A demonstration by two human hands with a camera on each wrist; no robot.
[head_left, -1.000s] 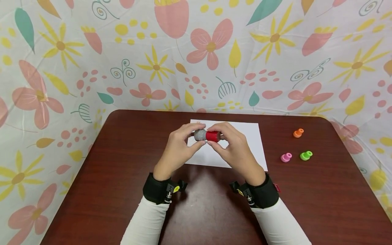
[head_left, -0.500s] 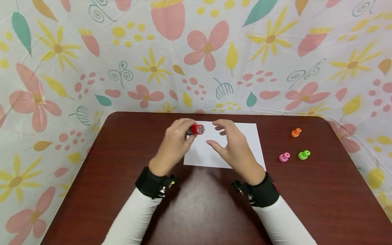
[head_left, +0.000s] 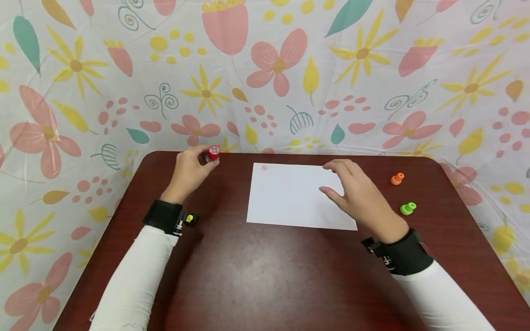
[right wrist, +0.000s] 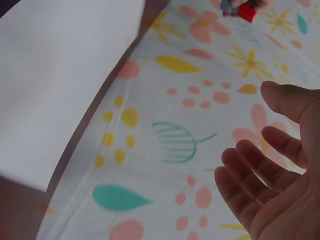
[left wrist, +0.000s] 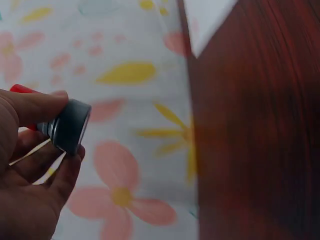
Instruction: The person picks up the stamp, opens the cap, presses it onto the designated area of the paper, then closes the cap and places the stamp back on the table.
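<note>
My left hand (head_left: 188, 172) pinches a small round stamp (head_left: 213, 152) over the back left of the table. In the left wrist view the stamp's dark grey end (left wrist: 72, 125) sits between thumb and fingertips, its red part mostly behind the thumb. My right hand (head_left: 362, 195) hovers over the right edge of a white sheet of paper (head_left: 296, 197), fingers apart and holding nothing. A small red printed mark (head_left: 264, 168) shows in the sheet's top left corner.
Orange (head_left: 397, 179) and green (head_left: 408, 208) peg-shaped pieces stand on the dark wooden table (head_left: 256, 271) at the right. A pink one is almost wholly hidden by my right hand. A flower-patterned cloth (head_left: 165, 59) hangs behind the table.
Both hands were on the stamp above the paper. The right hand let go and moved right; the left hand carried the stamp away to the left, uncovering the red mark.
</note>
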